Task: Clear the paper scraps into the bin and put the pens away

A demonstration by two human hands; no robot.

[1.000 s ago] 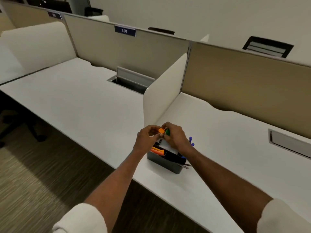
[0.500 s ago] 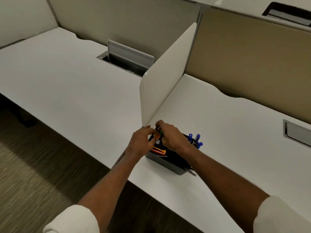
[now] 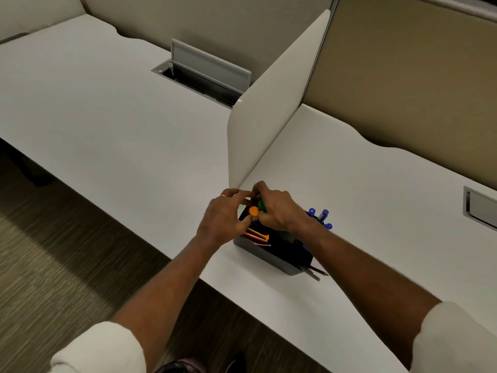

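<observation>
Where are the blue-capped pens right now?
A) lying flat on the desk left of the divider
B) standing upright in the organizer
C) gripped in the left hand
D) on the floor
B: the blue-capped pens stand upright at the far end of the grey organizer, just past the wrist of the right hand, which grips a green-capped marker instead.

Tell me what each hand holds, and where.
The right hand grips the green pen just below its top; the left hand seems to pinch the orange pen near its top. Shafts hidden.
</observation>
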